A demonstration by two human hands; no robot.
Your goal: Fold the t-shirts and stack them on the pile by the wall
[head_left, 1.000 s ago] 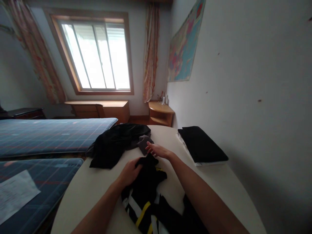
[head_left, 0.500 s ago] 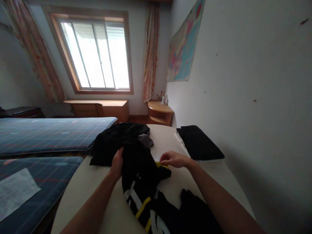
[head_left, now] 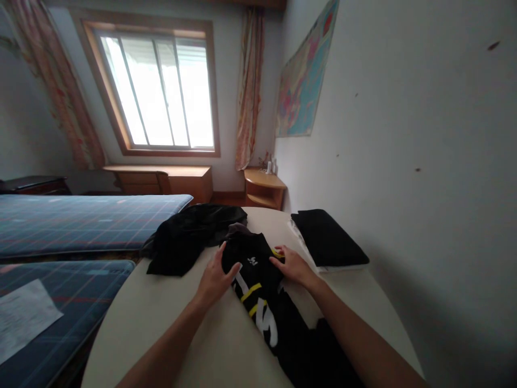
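Observation:
A black shirt [head_left: 258, 272] with yellow stripes, white lettering and a small white logo lies at a slant on the round cream table [head_left: 161, 323]. My left hand [head_left: 216, 277] rests along its left edge, thumb and fingers spread apart. On the opposite edge, by a yellow-trimmed sleeve, my right hand [head_left: 294, 265] touches the cloth with its thumb and fingers apart. The shirt's lower part runs toward me and passes partly behind my right forearm.
Behind the shirt lies a heap of dark clothing [head_left: 181, 242]. A folded black garment [head_left: 329, 237], with white beneath it, lies near the right wall. Plaid mattresses [head_left: 81, 221] stand left of the table, one bearing a sheet of paper [head_left: 26, 318].
The shirt's upper part now lies flatter and apart from most of the dark heap. My left hand has moved right and opened; my right hand has shifted slightly forward and loosened from the yellow trim.

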